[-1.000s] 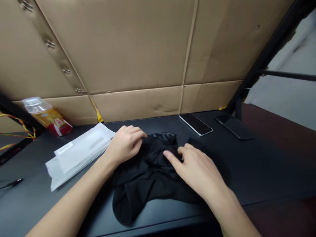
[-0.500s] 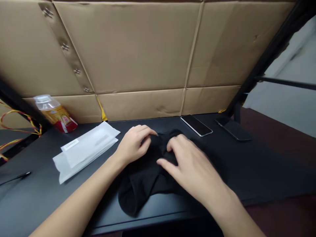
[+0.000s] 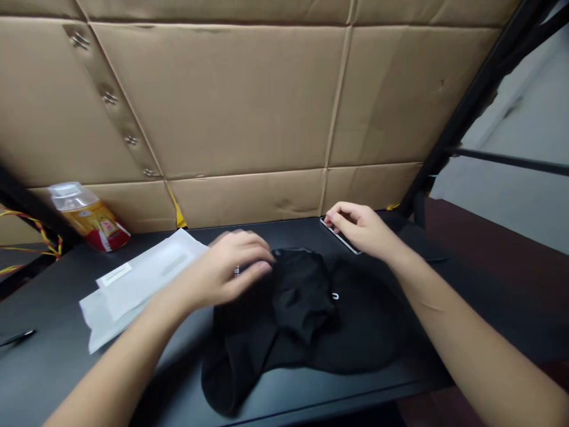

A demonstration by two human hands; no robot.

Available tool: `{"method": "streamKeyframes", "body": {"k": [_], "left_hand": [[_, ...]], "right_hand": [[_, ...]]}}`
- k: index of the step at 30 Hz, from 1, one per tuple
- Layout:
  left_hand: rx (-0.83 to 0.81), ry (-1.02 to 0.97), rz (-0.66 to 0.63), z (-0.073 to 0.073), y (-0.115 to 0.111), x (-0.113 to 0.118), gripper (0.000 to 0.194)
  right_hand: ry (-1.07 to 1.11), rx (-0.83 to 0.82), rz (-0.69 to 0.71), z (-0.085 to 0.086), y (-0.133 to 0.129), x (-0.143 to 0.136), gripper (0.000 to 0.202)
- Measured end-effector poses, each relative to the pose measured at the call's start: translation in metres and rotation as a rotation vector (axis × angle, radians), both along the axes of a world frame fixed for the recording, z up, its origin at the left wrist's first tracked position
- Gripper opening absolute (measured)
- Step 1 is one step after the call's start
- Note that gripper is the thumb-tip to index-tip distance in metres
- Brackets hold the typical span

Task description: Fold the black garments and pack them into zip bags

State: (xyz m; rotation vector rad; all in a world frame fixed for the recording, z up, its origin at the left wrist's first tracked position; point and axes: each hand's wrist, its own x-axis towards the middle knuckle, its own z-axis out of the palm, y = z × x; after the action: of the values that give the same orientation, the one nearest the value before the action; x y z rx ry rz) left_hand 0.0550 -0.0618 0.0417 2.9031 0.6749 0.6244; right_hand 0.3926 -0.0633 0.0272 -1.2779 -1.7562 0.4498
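Note:
A bundle of black cloth (image 3: pixel 306 302) lies crumpled on the dark tabletop in front of me; its exact kind is not clear. Small white marks show on it. Over its left part hovers my left hand (image 3: pixel 240 264), slightly blurred, thumb apart from the fingers and holding nothing visible. Farther back, my right hand (image 3: pixel 355 222) reaches over the white-edged phone (image 3: pixel 344 239) and covers much of it. Its fingers are curled in a pinch at the phone's far left end. Whatever may be between those fingertips is hidden.
White paper envelopes (image 3: pixel 133 290) lie left of my left hand. A bottle with a yellow and red label (image 3: pixel 95 219) leans at the back left, near coloured wires (image 3: pixel 44 231). A pen (image 3: pixel 18 338) lies far left. Cardboard (image 3: pixel 213 101) stands behind the table.
My right hand has left the black cloth and moved right and away to the phone. My left hand has shifted slightly left, and the cloth's middle is now uncovered.

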Motion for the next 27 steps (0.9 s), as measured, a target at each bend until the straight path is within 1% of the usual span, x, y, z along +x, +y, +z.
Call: {"method": "streamKeyframes", "body": {"k": [1,2,3,4,5,6,7,8,10,12,15,17,20,24,27], "left_hand": [[0.014,0.028,0.154,0.009,0.009,-0.019,0.031],[-0.012,0.108,0.333,0.015,0.018,-0.039,0.035],[-0.093,0.227,0.518,0.018,0.027,-0.060,0.039],[-0.200,0.333,0.713,0.018,0.035,-0.080,0.045],[-0.302,0.442,0.869,0.016,0.043,-0.096,0.055],[-0.363,0.531,0.973,0.011,0.049,-0.110,0.059],[-0.398,0.563,1.013,0.005,0.054,-0.119,0.055],[-0.423,0.590,1.034,0.000,0.058,-0.124,0.050],[-0.437,0.595,1.028,-0.007,0.062,-0.125,0.042],[-0.446,0.595,1.019,-0.006,0.063,-0.120,0.042],[-0.441,0.578,0.998,0.002,0.061,-0.113,0.043],[-0.431,0.563,0.984,0.004,0.061,-0.112,0.044],[-0.431,0.559,0.979,0.001,0.063,-0.114,0.044],[-0.431,0.507,0.938,-0.006,0.065,-0.121,0.034],[-0.397,0.435,0.895,-0.009,0.064,-0.127,0.036]], "right_hand": [[-0.015,0.012,-0.015,-0.010,0.010,0.001,0.036],[-0.029,0.020,-0.030,-0.019,0.016,0.002,0.035],[-0.045,0.025,-0.041,-0.028,0.021,0.002,0.034],[-0.066,0.024,-0.046,-0.034,0.022,0.001,0.033],[-0.092,0.022,-0.046,-0.039,0.022,0.000,0.032],[-0.119,0.022,-0.042,-0.042,0.019,-0.001,0.031],[-0.142,0.024,-0.035,-0.043,0.016,-0.002,0.030],[-0.158,0.026,-0.028,-0.043,0.013,-0.004,0.029],[-0.180,0.033,-0.023,-0.039,0.006,-0.007,0.029],[-0.205,0.040,-0.030,-0.036,0.001,-0.008,0.029],[-0.246,0.048,-0.038,-0.033,-0.003,-0.009,0.028],[-0.268,0.043,-0.028,-0.033,-0.005,-0.009,0.027],[-0.306,0.028,-0.020,-0.032,-0.007,-0.010,0.026],[-0.332,0.018,-0.006,-0.033,-0.007,-0.010,0.026],[-0.339,0.007,0.004,-0.034,-0.007,-0.009,0.026]]}}
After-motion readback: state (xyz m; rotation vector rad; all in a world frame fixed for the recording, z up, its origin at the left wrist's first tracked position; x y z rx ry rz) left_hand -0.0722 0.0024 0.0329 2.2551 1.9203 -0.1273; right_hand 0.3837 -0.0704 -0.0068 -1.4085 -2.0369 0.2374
